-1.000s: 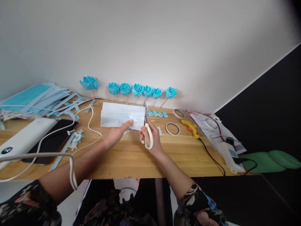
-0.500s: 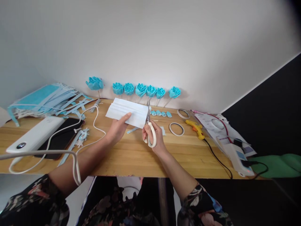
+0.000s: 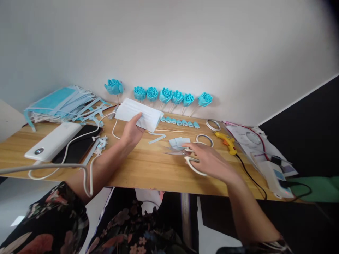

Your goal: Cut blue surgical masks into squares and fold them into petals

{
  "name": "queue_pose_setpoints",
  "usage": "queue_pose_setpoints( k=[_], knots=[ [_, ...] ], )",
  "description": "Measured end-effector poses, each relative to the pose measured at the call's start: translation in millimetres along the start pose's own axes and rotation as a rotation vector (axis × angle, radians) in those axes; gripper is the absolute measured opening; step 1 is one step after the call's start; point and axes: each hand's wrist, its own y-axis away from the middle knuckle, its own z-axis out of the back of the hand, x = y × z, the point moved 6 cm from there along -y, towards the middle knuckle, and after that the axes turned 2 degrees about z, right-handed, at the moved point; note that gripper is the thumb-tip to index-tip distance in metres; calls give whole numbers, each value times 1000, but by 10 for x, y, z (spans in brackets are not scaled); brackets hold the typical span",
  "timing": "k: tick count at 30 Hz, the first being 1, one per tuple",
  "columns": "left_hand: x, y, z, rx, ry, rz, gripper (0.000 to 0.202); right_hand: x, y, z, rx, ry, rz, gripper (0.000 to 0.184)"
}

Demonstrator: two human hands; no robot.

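In my left hand [image 3: 133, 132] is a pale blue pleated face mask [image 3: 137, 114], pinched near its lower edge with the thumb on top. The mask is raised a little over the table. My right hand [image 3: 209, 158] is low at the table with its fingers at the white handles of the scissors [image 3: 180, 152]. The scissor blades point left and stand slightly apart, clear of the mask. Just behind the blades lies a small pale blue cut piece [image 3: 178, 142]. A thin blue strip [image 3: 157, 139] lies between my hands.
Several blue flowers on sticks [image 3: 166, 95] lean along the wall, with small rolled pieces [image 3: 179, 122] before them. At right are tape rolls [image 3: 204, 139], a yellow glue gun [image 3: 226, 141] and a power strip [image 3: 275, 180]. At left are stacked masks [image 3: 53, 102], a power bank [image 3: 53, 141] and cables.
My right hand has moved right and down with the scissors, away from the mask's edge. My left hand still holds the mask. The whole view has shifted slightly.
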Motion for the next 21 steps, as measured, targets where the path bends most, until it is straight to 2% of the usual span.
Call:
queue_pose_setpoints(
  k=[2, 4, 6, 8, 10, 13, 15, 18, 21],
  knots=[
    [63, 72, -57, 99, -96, 7, 37, -148, 120, -20, 100, 145, 23, 51],
    [131, 146, -109, 208, -210, 12, 46, -262, 196, -56, 197, 175, 21, 55],
    [199, 202, -131, 288, -323, 33, 45, -312, 206, -7, 179, 139, -5, 53],
    [255, 233, -128, 332, -421, 58, 40, -304, 134, 121, 34, 60, -48, 41],
    [286, 251, -117, 352, -510, 66, 37, -253, -19, 205, -125, -119, -82, 31],
    [301, 278, -119, 374, -618, 40, 37, -118, -397, 79, -230, -604, -79, 48],
    [324, 297, -131, 404, -681, 39, 39, -13, -673, -78, -274, -821, -71, 53],
    [344, 286, -106, 380, -741, 35, 41, 108, -948, -172, -482, -870, -24, 55],
    [305, 227, -39, 284, -676, -16, 43, 135, -1017, -176, -678, -815, -31, 54]
  ],
)
